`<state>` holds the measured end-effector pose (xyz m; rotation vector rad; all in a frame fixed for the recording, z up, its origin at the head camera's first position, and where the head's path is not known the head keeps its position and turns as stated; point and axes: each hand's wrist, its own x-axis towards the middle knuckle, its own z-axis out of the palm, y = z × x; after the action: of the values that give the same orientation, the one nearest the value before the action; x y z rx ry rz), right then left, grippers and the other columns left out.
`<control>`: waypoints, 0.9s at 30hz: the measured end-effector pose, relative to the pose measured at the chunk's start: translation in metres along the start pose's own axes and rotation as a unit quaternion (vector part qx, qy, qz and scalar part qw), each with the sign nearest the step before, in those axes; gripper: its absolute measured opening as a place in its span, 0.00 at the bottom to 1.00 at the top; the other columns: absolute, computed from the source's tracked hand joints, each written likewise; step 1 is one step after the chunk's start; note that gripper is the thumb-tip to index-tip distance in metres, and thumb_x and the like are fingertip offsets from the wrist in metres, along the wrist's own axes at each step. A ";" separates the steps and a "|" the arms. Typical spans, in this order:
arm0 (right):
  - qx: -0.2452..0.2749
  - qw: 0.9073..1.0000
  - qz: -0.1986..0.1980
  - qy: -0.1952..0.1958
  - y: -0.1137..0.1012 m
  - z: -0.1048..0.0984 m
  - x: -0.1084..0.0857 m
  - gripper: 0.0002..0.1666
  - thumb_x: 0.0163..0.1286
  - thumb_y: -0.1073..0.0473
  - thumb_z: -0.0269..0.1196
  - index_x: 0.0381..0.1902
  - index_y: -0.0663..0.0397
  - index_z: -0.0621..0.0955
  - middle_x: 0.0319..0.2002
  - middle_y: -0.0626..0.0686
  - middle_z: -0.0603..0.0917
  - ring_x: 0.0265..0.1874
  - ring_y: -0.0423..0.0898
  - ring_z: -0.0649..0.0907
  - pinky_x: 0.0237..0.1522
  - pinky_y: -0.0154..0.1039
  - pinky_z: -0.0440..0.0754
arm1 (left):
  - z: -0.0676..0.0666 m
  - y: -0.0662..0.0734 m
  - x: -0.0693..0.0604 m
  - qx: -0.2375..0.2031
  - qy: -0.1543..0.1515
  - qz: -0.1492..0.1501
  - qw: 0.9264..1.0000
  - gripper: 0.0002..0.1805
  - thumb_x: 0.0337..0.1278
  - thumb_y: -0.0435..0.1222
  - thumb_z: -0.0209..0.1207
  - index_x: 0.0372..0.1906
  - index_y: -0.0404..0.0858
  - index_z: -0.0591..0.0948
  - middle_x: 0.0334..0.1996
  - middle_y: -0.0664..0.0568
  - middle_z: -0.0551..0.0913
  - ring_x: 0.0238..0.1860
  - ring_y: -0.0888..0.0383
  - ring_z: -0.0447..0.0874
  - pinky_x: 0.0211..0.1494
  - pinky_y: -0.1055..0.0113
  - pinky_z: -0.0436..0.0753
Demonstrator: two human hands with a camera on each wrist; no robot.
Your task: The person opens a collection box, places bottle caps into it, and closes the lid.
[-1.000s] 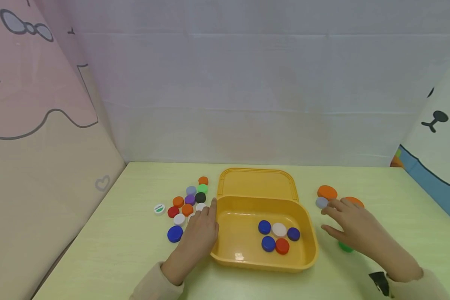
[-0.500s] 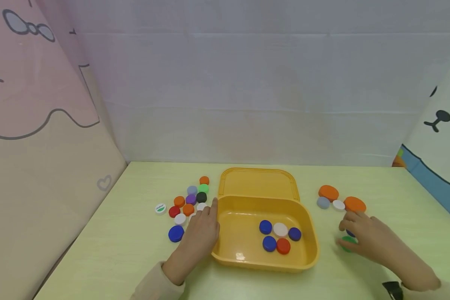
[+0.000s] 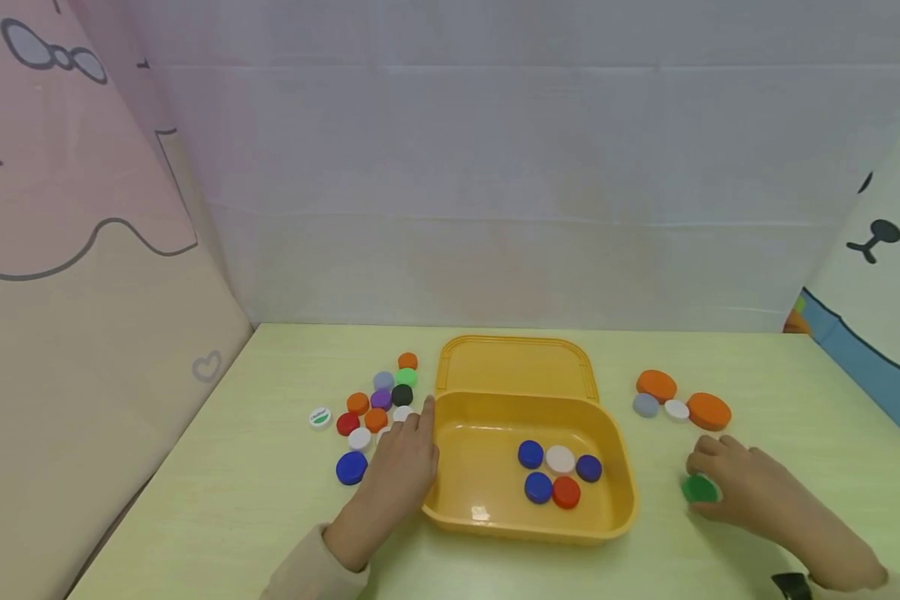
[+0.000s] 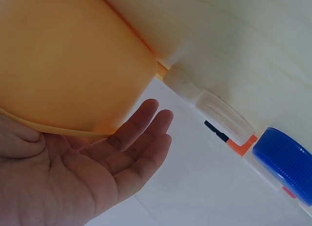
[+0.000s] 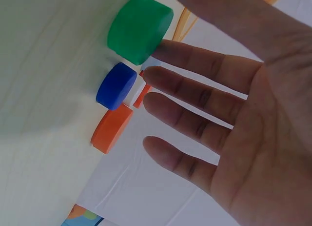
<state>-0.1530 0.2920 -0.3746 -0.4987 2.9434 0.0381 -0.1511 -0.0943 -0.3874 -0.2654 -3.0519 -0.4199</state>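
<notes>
Right hand (image 3: 757, 490): fingers spread, forefinger at the rim of the green cap (image 3: 701, 489) — the thumb tip is outside the wrist view, so I cannot tell whether the pinch has closed.
Green cap: outside the yellow container (image 3: 468, 483), at its three o'clock.
Just changed: this hand has come down from the pale grey cap (image 3: 646, 405), at two o'clock; the work now seems to centre on the green one.
Blue cap (image 5: 116, 87): just beside the green.
Left hand (image 3: 402, 465): fingers loosely extended, resting at the container's nine o'clock rim, unmoved.
Five caps inside (image 3: 537, 487): unchanged — nothing added by that shift, I judge.
</notes>
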 end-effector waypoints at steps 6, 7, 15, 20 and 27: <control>-0.014 1.000 0.000 0.000 0.002 0.002 -0.001 0.23 0.39 0.48 0.74 0.33 0.51 0.81 0.35 0.48 0.78 0.33 0.45 0.73 0.30 0.41 0.74 | -0.001 0.001 0.000 -0.004 -0.009 -0.011 1.000 0.31 0.63 0.39 0.48 0.69 0.38 0.56 0.51 0.44 0.74 0.47 0.50 0.74 0.53 0.57 0.76; -0.016 1.000 0.000 -0.003 0.003 0.002 -0.001 0.24 0.39 0.48 0.74 0.34 0.51 0.81 0.36 0.49 0.78 0.32 0.46 0.73 0.30 0.41 0.74 | -0.001 0.001 0.000 -0.004 -0.010 -0.013 1.000 0.31 0.63 0.39 0.48 0.69 0.38 0.56 0.51 0.44 0.74 0.47 0.50 0.74 0.53 0.57 0.76; -0.021 1.000 0.004 -0.008 0.005 0.005 0.000 0.22 0.40 0.50 0.74 0.34 0.52 0.81 0.35 0.49 0.78 0.31 0.45 0.72 0.30 0.41 0.74 | -0.001 0.001 0.001 -0.007 -0.010 -0.016 1.000 0.31 0.63 0.39 0.49 0.69 0.38 0.56 0.51 0.44 0.74 0.47 0.50 0.74 0.54 0.57 0.75; -0.020 1.000 0.005 -0.007 0.007 0.008 0.001 0.22 0.41 0.49 0.73 0.34 0.51 0.81 0.35 0.49 0.78 0.31 0.45 0.72 0.30 0.42 0.75 | 0.000 0.001 0.001 -0.005 -0.009 -0.016 1.000 0.31 0.63 0.39 0.49 0.69 0.38 0.56 0.51 0.44 0.74 0.47 0.50 0.73 0.53 0.57 0.75; -0.023 0.999 0.000 0.026 0.005 0.008 -0.002 0.21 0.42 0.46 0.72 0.32 0.49 0.79 0.33 0.47 0.77 0.31 0.44 0.72 0.29 0.41 0.74 | 0.001 0.001 0.002 -0.007 -0.009 -0.016 1.000 0.31 0.62 0.39 0.49 0.69 0.39 0.56 0.51 0.44 0.74 0.47 0.50 0.73 0.53 0.57 0.75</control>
<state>-0.1519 0.2981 -0.3819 -0.5133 3.0000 0.0942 -0.1527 -0.0934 -0.3878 -0.2212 -3.0768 -0.4422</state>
